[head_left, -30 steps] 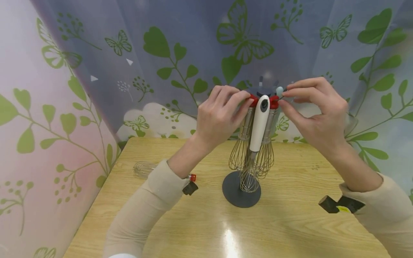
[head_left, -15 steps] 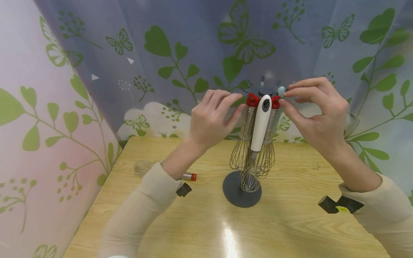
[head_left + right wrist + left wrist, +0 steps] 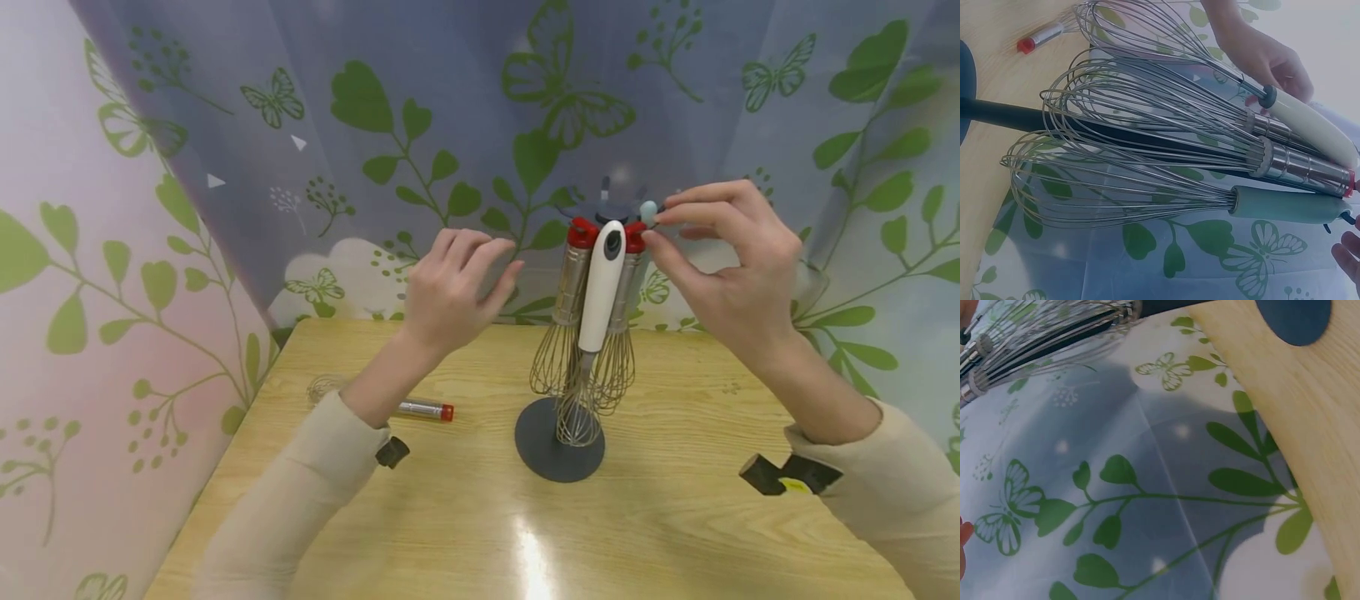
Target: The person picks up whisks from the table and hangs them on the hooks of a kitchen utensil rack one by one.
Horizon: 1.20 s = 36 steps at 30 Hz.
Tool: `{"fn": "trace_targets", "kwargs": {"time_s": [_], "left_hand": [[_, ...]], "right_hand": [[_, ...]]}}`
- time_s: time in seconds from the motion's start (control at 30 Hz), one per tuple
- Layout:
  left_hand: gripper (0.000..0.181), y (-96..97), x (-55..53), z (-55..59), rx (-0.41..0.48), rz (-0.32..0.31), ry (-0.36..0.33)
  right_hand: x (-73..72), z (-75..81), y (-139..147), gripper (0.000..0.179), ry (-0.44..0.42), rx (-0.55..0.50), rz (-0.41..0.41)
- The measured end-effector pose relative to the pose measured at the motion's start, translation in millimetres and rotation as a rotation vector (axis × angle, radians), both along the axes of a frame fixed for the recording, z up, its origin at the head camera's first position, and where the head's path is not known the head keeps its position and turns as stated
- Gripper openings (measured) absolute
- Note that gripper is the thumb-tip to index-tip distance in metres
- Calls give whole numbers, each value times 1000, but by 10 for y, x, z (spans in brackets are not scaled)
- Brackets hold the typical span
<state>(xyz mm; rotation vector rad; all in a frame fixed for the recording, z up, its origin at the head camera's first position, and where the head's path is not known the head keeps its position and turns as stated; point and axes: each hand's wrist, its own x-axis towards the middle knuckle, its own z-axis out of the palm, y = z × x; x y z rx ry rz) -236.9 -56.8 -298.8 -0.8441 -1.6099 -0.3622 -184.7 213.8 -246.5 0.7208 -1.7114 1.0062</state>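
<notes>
Several whisks hang from a dark whisk stand. A white-handled whisk is at the front, between two steel whisks with red caps, the left steel whisk and the right steel whisk. A whisk with a pale blue handle hangs behind. My right hand pinches at the stand's hook, its thumb right at the right whisk's red cap; the fingertips partly hide the hook. My left hand is left of the stand, fingers loosely bent, holding nothing.
Another red-capped whisk lies on the wooden table, its wires partly behind my left forearm. A patterned curtain with leaves and butterflies stands close behind the table. Each sleeve carries a small black camera.
My left hand has let go of the left steel whisk's red cap and moved left and slightly down. The whisk stays hanging. My right hand has barely moved.
</notes>
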Motion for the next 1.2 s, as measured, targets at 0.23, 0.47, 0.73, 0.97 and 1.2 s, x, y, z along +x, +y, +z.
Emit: {"fn": "trace_targets", "kwargs": {"time_s": [0.23, 0.47, 0.73, 0.97, 1.2], "left_hand": [[19, -169, 18, -146, -57, 55, -50], [21, -383, 10, -327, -115, 90, -103], [24, -580, -4, -478, -186, 75, -177], [27, -723, -39, -622, -260, 89, -220], [35, -859, -49, -774, -354, 154, -277]], "right_hand": [[-7, -13, -4, 38, 12, -3, -5], [-10, -19, -10, 42, 22, 1, -11], [-2, -13, 0, 41, 22, 13, -22], [-1, -12, 5, 37, 18, 16, -28], [0, -10, -2, 36, 19, 15, -25]]}}
